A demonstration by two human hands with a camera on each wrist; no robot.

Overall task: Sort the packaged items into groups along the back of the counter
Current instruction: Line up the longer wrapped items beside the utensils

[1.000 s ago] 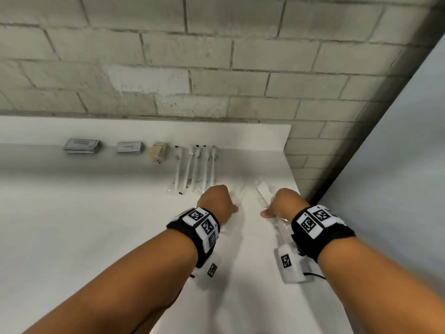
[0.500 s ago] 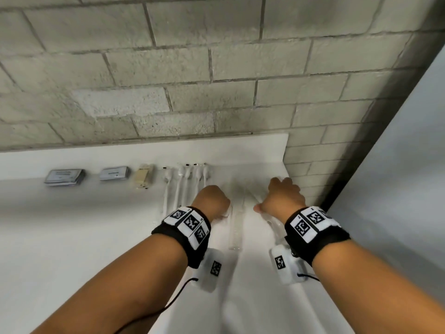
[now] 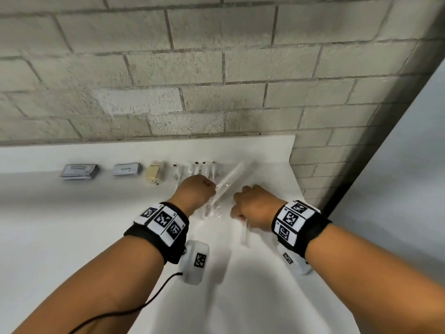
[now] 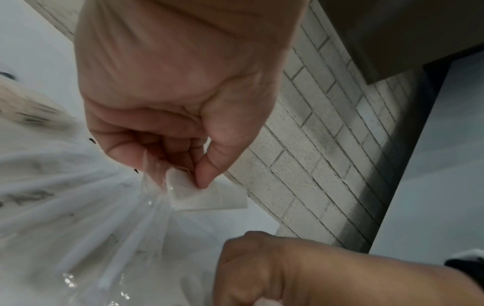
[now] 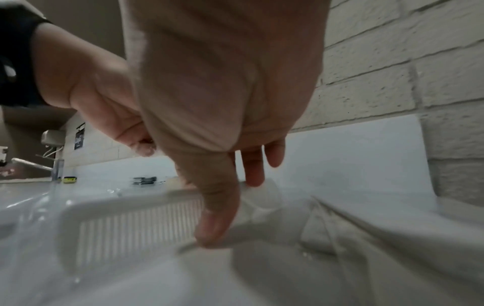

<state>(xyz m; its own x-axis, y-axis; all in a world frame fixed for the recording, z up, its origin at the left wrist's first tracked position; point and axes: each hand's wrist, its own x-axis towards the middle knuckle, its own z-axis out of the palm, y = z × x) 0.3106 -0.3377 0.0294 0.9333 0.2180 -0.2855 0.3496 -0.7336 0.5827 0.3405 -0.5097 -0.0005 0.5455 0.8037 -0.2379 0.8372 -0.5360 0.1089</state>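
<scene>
My left hand (image 3: 199, 191) pinches the lower part of a long white comb in clear wrap (image 3: 228, 179), which slants up to the right above the counter. The left wrist view shows thumb and fingers (image 4: 204, 176) closed on the wrapped white end (image 4: 183, 192). My right hand (image 3: 255, 208), just right of it, grips a second wrapped comb (image 3: 245, 233) whose end sticks out toward me. In the right wrist view its thumb (image 5: 217, 223) presses on that comb (image 5: 131, 225). A row of wrapped toothbrushes (image 3: 204, 168) lies at the back, partly hidden by my left hand.
Along the back of the white counter (image 3: 60, 225) lie two stacks of grey packets (image 3: 79, 171) (image 3: 126, 169) and a beige box (image 3: 154, 174). A block wall (image 3: 216, 68) rises behind. The counter ends at its right edge (image 3: 298, 186). A faucet (image 5: 34, 165) stands far left.
Both hands have moved toward the back of the counter. The left hand has lifted its wrapped comb so that it slants up to the right. The right hand still grips its comb.
</scene>
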